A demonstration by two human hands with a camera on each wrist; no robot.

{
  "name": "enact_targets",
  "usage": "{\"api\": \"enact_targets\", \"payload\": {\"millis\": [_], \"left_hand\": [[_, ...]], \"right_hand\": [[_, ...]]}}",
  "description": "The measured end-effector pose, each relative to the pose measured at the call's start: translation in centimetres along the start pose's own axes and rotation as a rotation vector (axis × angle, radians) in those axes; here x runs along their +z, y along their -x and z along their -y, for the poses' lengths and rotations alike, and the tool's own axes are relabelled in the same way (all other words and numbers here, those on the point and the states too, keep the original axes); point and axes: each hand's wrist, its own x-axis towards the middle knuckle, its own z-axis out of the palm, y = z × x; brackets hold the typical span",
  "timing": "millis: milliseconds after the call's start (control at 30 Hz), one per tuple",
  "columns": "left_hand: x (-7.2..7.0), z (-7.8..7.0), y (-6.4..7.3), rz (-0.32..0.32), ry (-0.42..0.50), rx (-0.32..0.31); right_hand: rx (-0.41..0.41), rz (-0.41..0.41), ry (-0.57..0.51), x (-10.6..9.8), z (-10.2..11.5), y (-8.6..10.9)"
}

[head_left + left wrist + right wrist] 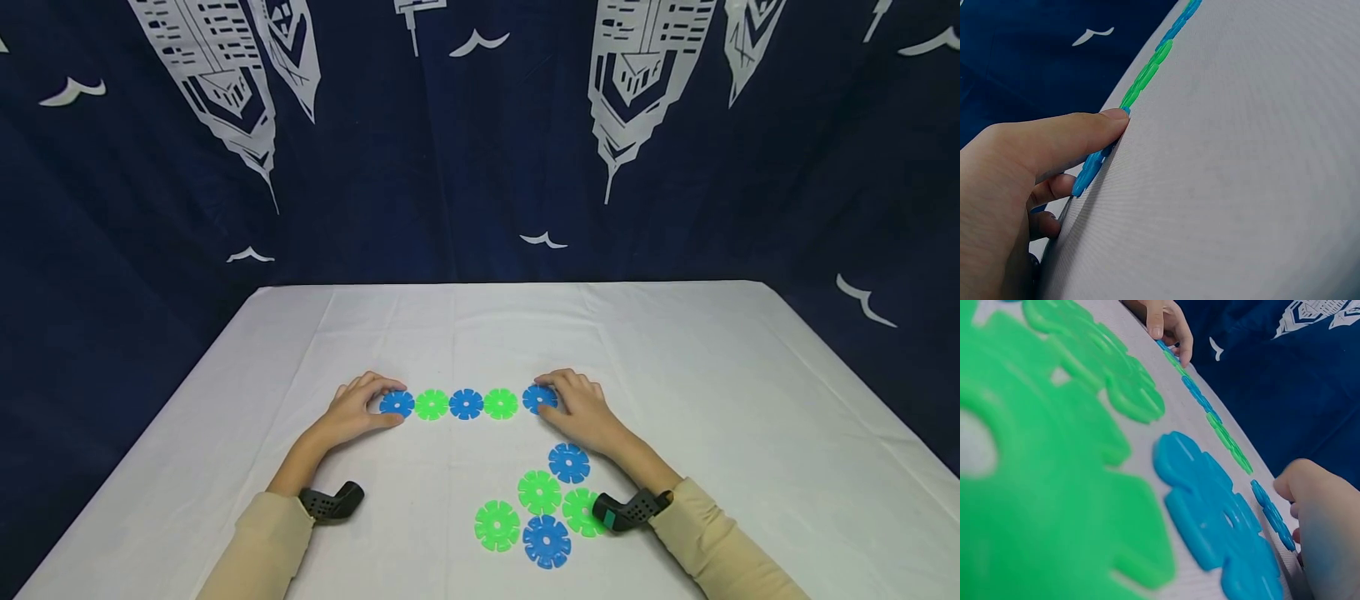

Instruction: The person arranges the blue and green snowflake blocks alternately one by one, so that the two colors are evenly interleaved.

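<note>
A row of flat, notched plastic interlocking discs, blue and green by turns, lies across the table. My left hand [362, 408] holds the blue interlocking disc [397, 404] at the row's left end, thumb at its near edge and fingers at its far edge. The left wrist view shows the thumb over that disc [1090, 172]. Between the ends are a green disc [431, 405], a blue disc [467, 404] and another green disc [500, 404]. My right hand [587, 410] pinches a blue interlocking disc [538, 397], with a small gap between it and the row.
Nearer to me, loose discs lie in a cluster: blue ones [568, 462] [547, 542] and green ones [539, 492] [497, 526]. Another green disc [580, 510] is partly covered by the right wrist's black camera [632, 510]. A white cloth [375, 333] covers the table, with a dark blue curtain [450, 167] behind.
</note>
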Motion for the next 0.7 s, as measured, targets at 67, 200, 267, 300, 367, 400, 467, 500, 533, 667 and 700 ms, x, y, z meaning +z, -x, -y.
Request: {"api": "enact_targets", "payload": {"millis": [67, 200, 267, 300, 367, 400, 467, 500, 533, 667, 700], "left_hand": [[0.03, 0.02, 0.03, 0.000, -0.001, 0.000], [0.03, 0.02, 0.05, 0.000, -0.003, 0.002], [0.02, 0.02, 0.03, -0.002, -0.003, 0.002], [0.01, 0.03, 0.02, -0.002, -0.004, 0.002], [0.00, 0.02, 0.00, -0.001, -0.004, 0.002], [-0.01, 0.00, -0.01, 0.000, -0.001, 0.002], [-0.02, -0.03, -0.03, 0.001, 0.004, 0.000], [-0.02, -0.04, -0.03, 0.001, 0.005, 0.000], [-0.02, -0.05, -0.03, 0.001, 0.007, -0.001], [0.01, -0.02, -0.01, -0.001, 0.003, -0.002], [0.02, -0.02, 0.01, -0.001, 0.003, -0.003]], "right_hand": [[-0.011, 0.018, 0.000, 0.01, 0.04, 0.05], [-0.029, 0.021, -0.003, 0.04, 0.14, 0.11], [-0.036, 0.015, -0.003, 0.02, 0.16, 0.11], [-0.039, 0.012, -0.006, -0.01, 0.17, 0.11], [-0.044, 0.008, -0.009, -0.03, 0.12, 0.09], [-0.046, 0.007, -0.011, -0.05, 0.10, 0.08], [-0.050, 0.006, -0.016, -0.08, 0.08, 0.08], [-0.053, 0.005, -0.017, -0.08, 0.04, 0.07], [-0.058, 0.006, -0.016, -0.07, 0.02, 0.06], [-0.072, 0.009, -0.016, -0.04, 0.04, 0.05], [-0.075, 0.010, -0.013, -0.02, 0.05, 0.05]]}}
